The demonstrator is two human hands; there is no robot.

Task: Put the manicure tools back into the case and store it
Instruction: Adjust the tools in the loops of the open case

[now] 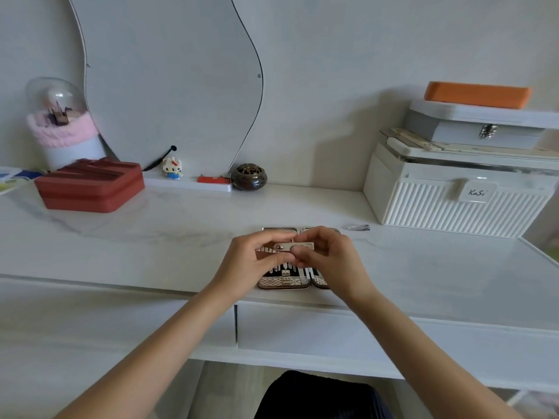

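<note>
Our left hand (257,255) and right hand (325,255) pinch a flat metal nail clipper (292,246) between them, just above the open case (286,281) on the white table (181,231); inside it we see metal tools in a row; another clipper (358,227) lies near the ribbed white box (438,207).
</note>
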